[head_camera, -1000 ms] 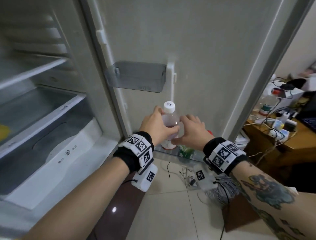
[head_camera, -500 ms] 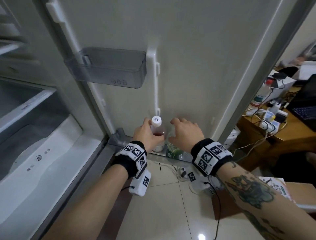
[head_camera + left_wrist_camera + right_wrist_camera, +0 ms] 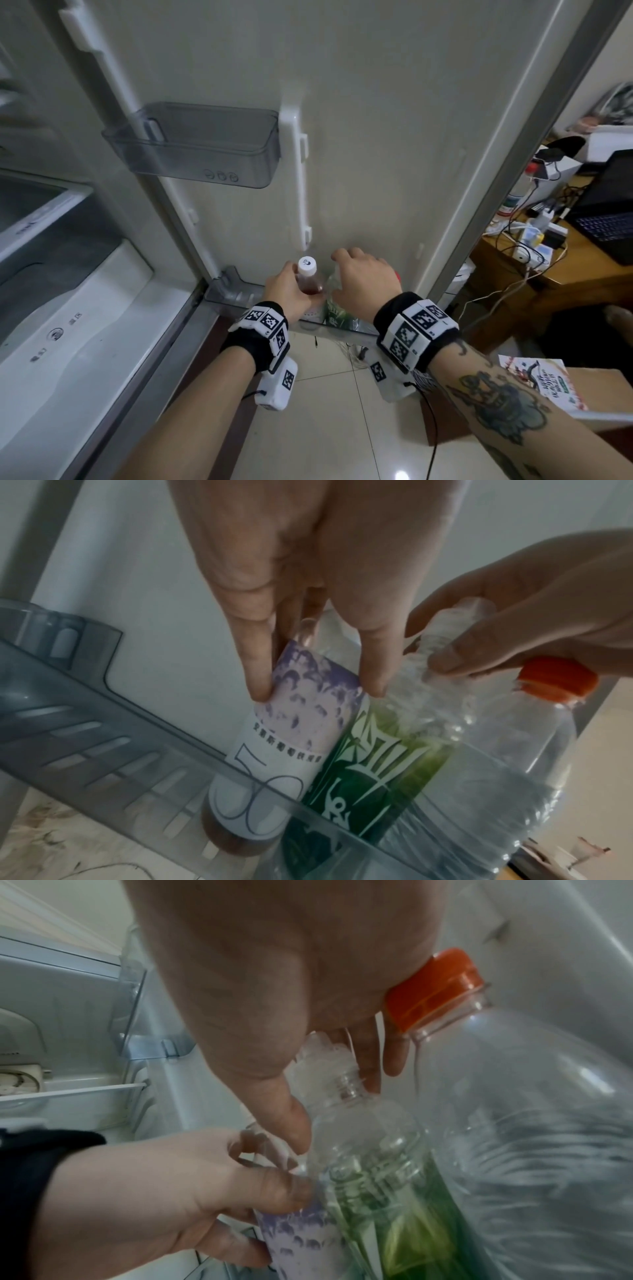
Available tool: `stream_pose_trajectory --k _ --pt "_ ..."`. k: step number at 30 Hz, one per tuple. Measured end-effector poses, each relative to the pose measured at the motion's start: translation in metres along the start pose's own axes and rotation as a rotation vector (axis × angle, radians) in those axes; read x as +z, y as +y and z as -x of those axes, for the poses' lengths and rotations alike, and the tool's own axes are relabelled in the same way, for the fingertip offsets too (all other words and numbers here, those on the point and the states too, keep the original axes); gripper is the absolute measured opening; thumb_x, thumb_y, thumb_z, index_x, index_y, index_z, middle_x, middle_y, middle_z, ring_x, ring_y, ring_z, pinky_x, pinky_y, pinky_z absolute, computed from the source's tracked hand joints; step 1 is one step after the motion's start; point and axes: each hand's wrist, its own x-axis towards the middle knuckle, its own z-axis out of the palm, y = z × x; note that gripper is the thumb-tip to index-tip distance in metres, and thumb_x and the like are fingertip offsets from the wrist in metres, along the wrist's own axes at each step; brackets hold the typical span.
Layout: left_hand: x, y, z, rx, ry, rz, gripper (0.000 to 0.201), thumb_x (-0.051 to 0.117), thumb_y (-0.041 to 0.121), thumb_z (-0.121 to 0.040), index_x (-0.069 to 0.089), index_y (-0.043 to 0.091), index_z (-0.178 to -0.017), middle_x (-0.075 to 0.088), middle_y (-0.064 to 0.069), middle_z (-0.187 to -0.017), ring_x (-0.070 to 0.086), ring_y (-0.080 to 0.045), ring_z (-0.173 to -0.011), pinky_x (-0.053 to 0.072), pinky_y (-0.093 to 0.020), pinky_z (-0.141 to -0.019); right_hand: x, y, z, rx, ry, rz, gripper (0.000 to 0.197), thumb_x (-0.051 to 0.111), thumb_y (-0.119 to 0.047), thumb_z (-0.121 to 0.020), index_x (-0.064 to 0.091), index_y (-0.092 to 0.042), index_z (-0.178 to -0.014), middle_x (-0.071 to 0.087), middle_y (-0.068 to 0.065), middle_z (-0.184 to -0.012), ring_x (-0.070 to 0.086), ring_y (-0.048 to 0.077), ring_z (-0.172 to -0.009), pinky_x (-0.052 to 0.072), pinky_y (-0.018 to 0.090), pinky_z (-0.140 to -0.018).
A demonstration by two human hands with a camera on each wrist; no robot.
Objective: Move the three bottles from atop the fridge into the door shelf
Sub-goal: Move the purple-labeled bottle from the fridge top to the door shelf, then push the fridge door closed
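Note:
Three bottles stand in the lower door shelf (image 3: 236, 295), seen in all three views. My left hand (image 3: 298, 292) grips the white-capped bottle (image 3: 307, 268) with the purple-and-white label (image 3: 301, 718), its base down inside the shelf (image 3: 103, 737). Right beside it stands the green-label bottle (image 3: 373, 767). My right hand (image 3: 356, 281) covers its top, thumb and fingers pinching the clear neck (image 3: 342, 1085). The big clear orange-capped bottle (image 3: 441, 988) stands furthest right, touching the green one (image 3: 404, 1240). From the head, my right hand hides most of it.
An empty grey bin (image 3: 205, 147) hangs higher on the door. The open fridge interior (image 3: 68, 291) is to the left. A cluttered wooden desk (image 3: 548, 267) with cables and a laptop stands right of the door. A book (image 3: 541, 383) and tiled floor lie below.
The white-capped bottle came down from above the shelf into it, held by my left hand. My right hand left that bottle and took the neck of the green-label bottle.

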Motion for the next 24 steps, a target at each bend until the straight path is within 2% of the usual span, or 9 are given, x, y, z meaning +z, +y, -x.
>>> stream_pose_trajectory --k 7,11,14,15,17,20,22,24 --pt "0.005 -0.008 0.000 -0.008 -0.002 -0.025 0.052 0.085 0.033 -0.061 0.057 0.019 -0.103 0.068 0.006 -0.090 0.063 -0.018 -0.085 0.046 -0.025 -0.073 -0.001 -0.001 0.002 -0.002 0.005 -0.015 0.048 0.057 -0.025 -0.087 0.048 -0.013 -0.132 0.057 0.011 -0.123 0.061 0.036 -0.107 0.044 0.039 -0.089" --pt "0.003 -0.007 0.002 0.001 -0.032 -0.054 0.057 0.084 0.035 -0.063 0.056 0.016 -0.109 0.070 0.001 -0.099 0.064 -0.021 -0.094 0.046 -0.025 -0.077 -0.001 0.000 0.004 -0.012 0.021 -0.036 0.050 0.057 -0.024 -0.087 0.047 -0.013 -0.135 0.054 0.011 -0.126 0.060 0.037 -0.107 0.043 0.037 -0.088" --pt "-0.004 0.000 0.007 0.020 -0.011 -0.102 0.059 0.082 0.037 -0.069 0.052 0.011 -0.113 0.066 -0.004 -0.108 0.059 -0.020 -0.092 0.042 -0.026 -0.075 -0.004 0.003 0.007 -0.027 0.060 -0.124 0.058 0.059 -0.022 -0.087 0.044 -0.013 -0.142 0.050 0.011 -0.134 0.055 0.036 -0.116 0.042 0.038 -0.094" --pt "-0.007 0.004 0.009 0.035 0.005 -0.111 0.063 0.081 0.039 -0.070 0.050 0.012 -0.118 0.064 -0.005 -0.113 0.057 -0.020 -0.093 0.042 -0.026 -0.076 -0.005 0.005 0.009 -0.037 0.087 -0.160 0.059 0.061 -0.022 -0.086 0.045 -0.013 -0.142 0.050 0.011 -0.136 0.054 0.035 -0.119 0.042 0.039 -0.097" --pt "-0.017 0.015 0.015 0.083 0.046 -0.118 0.073 0.077 0.046 -0.071 0.045 0.014 -0.129 0.058 -0.005 -0.125 0.058 -0.022 -0.105 0.045 -0.031 -0.088 -0.008 0.009 0.015 -0.056 0.176 -0.222 0.057 0.064 -0.022 -0.084 0.050 -0.010 -0.138 0.052 0.010 -0.135 0.052 0.033 -0.121 0.042 0.040 -0.100" --pt "-0.031 0.039 0.029 0.184 0.149 -0.152 0.070 0.070 0.048 -0.076 0.044 0.016 -0.133 0.049 -0.006 -0.134 0.053 -0.025 -0.119 0.044 -0.038 -0.099 -0.012 0.018 0.025 -0.033 0.344 -0.349 0.048 0.066 -0.020 -0.084 0.057 -0.007 -0.129 0.057 0.009 -0.129 0.054 0.029 -0.120 0.044 0.038 -0.100" --pt "-0.039 0.057 0.041 0.282 0.254 -0.183 0.059 0.068 0.044 -0.081 0.047 0.015 -0.128 0.050 -0.005 -0.130 0.054 -0.025 -0.115 0.045 -0.037 -0.097 -0.017 0.024 0.034 0.003 0.460 -0.447 0.042 0.066 -0.020 -0.087 0.058 -0.008 -0.126 0.056 0.006 -0.125 0.056 0.021 -0.115 0.048 0.031 -0.098" --pt "-0.044 0.077 0.056 0.381 0.330 -0.208 0.046 0.067 0.039 -0.083 0.052 0.017 -0.119 0.051 -0.004 -0.124 0.055 -0.023 -0.109 0.046 -0.035 -0.093 -0.022 0.031 0.047 0.053 0.582 -0.550 0.034 0.065 -0.019 -0.090 0.058 -0.008 -0.121 0.052 0.002 -0.118 0.054 0.014 -0.106 0.047 0.014 -0.092"
